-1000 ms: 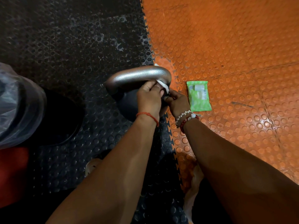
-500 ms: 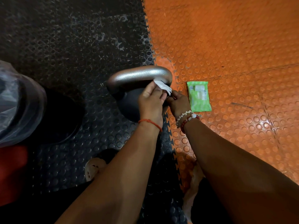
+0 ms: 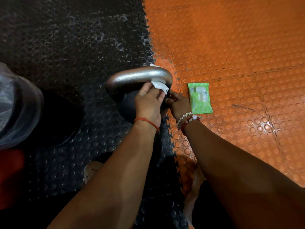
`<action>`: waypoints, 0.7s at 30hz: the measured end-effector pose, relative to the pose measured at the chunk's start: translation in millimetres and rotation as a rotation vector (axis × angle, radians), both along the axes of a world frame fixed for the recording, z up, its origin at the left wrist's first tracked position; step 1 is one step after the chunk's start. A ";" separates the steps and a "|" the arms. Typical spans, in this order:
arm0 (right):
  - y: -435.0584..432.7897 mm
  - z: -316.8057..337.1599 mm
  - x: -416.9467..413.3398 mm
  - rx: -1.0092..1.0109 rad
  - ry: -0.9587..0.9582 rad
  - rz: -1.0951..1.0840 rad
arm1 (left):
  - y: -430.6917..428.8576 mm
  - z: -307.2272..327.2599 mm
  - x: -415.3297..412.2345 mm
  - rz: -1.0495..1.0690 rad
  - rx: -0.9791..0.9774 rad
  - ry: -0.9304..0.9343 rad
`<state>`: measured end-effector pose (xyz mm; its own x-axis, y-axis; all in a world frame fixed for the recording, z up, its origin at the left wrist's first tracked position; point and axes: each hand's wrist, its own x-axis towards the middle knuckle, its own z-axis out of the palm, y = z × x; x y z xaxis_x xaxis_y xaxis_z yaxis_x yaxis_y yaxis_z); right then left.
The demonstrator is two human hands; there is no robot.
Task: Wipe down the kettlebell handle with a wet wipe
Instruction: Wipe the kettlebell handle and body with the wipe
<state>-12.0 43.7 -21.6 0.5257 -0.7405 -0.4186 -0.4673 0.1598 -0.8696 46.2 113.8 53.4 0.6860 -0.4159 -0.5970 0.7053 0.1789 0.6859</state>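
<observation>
Black mat [image 3: 66, 38] meets orange mat [image 3: 231, 38]; bin [image 3: 14, 104] left.

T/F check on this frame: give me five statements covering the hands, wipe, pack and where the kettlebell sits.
1. The left hand holds the white wipe against the kettlebell handle. True.
2. The green wipe pack lies on the black mat. False: it lies flat on the orange mat.
3. The right hand is lifting the pack. False: its fingers are at the right side of the kettlebell, and the pack lies on the floor beside it.
4. The wipe is near the handle's right end. True.
5. The kettlebell stands in the middle of the orange mat. False: it sits on the black mat, by the seam.
</observation>
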 end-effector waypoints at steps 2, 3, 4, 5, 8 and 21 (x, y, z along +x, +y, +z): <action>0.5 1.6 -0.2 0.001 -0.014 -0.002 | 2.8 1.3 -5.1 -0.030 -0.011 -0.004; 0.7 1.5 -0.4 0.005 -0.018 -0.009 | 1.6 0.6 -2.6 -0.027 -0.005 -0.012; 1.0 2.1 -0.6 0.010 -0.019 -0.017 | -0.4 -0.2 1.9 -0.014 0.004 -0.018; 1.0 1.3 -0.8 0.016 -0.017 -0.024 | -2.3 -0.7 6.2 0.001 0.014 -0.021; 1.6 2.3 -0.6 0.009 -0.020 -0.028 | -1.1 1.1 2.2 -0.022 0.026 -0.016; 3.2 -1.2 -0.1 0.018 -0.048 -0.044 | -0.6 -2.3 -2.0 -0.071 0.129 -0.075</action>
